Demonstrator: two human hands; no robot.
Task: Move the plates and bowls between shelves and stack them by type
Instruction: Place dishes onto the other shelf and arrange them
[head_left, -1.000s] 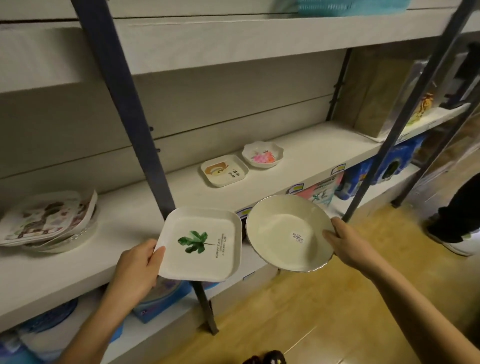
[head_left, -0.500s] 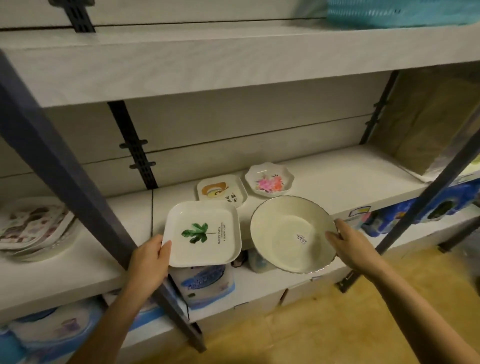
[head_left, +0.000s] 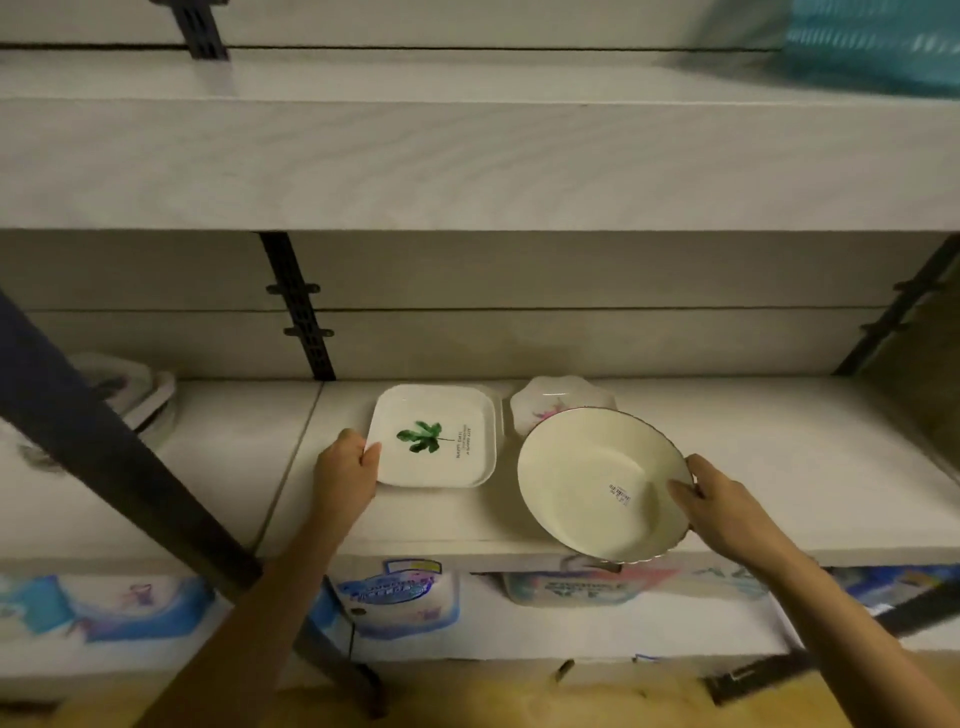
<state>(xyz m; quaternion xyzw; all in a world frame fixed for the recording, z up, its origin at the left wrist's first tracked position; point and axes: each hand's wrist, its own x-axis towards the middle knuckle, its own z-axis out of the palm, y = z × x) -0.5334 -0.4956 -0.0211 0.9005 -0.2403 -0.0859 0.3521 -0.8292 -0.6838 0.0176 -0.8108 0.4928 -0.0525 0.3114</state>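
Note:
My left hand (head_left: 345, 470) grips the left edge of a white square plate with a green leaf print (head_left: 435, 441), held over the middle shelf (head_left: 779, 467) and covering the small square dish behind it. My right hand (head_left: 719, 501) pinches the right rim of a round cream bowl with a dark edge and a sticker (head_left: 597, 483), tilted toward me above the shelf's front edge. A small scalloped bowl with a pink flower (head_left: 550, 402) sits on the shelf, partly hidden behind the cream bowl. A stack of patterned plates (head_left: 137, 387) lies at the far left of the same shelf.
A dark slanted metal post (head_left: 130, 483) crosses the left foreground. An upper shelf (head_left: 467, 166) overhangs, with a teal basket (head_left: 878, 47) at its right. Packaged goods (head_left: 400, 597) fill the shelf below. Bare shelf surface lies right of the bowls.
Both hands have carried their dishes up and forward over the middle shelf. The leaf plate now covers the small square dish, and the cream bowl overlaps the flower bowl.

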